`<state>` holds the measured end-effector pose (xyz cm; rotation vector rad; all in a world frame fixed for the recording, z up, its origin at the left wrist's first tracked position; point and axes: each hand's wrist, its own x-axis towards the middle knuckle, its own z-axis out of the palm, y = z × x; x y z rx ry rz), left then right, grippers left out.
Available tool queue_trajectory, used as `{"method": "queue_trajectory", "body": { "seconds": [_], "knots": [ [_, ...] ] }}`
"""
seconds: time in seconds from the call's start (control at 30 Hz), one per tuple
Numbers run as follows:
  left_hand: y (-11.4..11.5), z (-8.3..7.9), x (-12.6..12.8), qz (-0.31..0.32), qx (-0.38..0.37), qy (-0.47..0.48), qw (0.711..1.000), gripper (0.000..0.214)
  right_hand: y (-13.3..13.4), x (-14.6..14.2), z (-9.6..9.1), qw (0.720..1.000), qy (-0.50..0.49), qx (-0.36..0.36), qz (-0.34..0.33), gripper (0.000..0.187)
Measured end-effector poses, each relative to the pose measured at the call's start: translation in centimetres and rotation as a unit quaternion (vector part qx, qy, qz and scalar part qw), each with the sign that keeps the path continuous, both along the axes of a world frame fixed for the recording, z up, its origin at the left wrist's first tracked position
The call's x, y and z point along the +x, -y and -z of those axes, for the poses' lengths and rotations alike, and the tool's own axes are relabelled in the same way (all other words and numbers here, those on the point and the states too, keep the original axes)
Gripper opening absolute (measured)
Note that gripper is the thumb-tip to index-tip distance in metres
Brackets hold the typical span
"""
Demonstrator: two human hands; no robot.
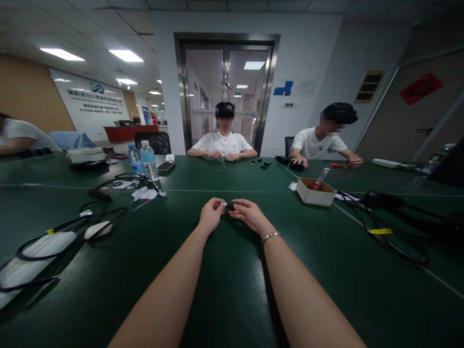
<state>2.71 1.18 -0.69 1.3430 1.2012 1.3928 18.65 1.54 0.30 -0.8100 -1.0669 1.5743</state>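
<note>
Both my hands meet over the middle of the green table (232, 270). Between them is a small black stick-like piece with a silver end (229, 206); its exact kind is too small to make out. The fingertips of my left hand (211, 214) pinch the silver end. My right hand (250, 214), with a silver bracelet at its wrist, has thumb and fingers closed on the black end. My fingers partly cover the piece, which is held about level, a little above the tabletop.
To the right stands an open cardboard box (314, 197) with a clear-and-red tube (321, 179). At left are water bottles (148, 162), a phone (166, 167), cables (105, 212) and a white power strip (39, 261). Two people sit opposite, one at far left. Small black pieces (266, 165) lie ahead.
</note>
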Motion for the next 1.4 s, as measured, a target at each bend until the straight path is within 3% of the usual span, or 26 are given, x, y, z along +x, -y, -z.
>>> {"method": "queue_trajectory", "body": {
  "seconds": [0.3, 0.87, 1.4],
  "knots": [
    [-0.43, 0.4, -0.2, 0.002, 0.0, -0.017, 1.0, 0.01, -0.03, 0.08, 0.12, 1.0, 0.0, 0.002, -0.007, 0.018],
    [0.04, -0.3, -0.14, -0.013, -0.024, -0.037, 0.999, 0.009, 0.19, 0.24, 0.07, 1.0, -0.008, 0.02, -0.019, 0.021],
    [0.13, -0.3, -0.29, -0.021, -0.027, -0.074, 0.997, 0.019, 0.26, 0.28, 0.04, 1.0, -0.011, 0.021, -0.02, 0.023]
  ]
}}
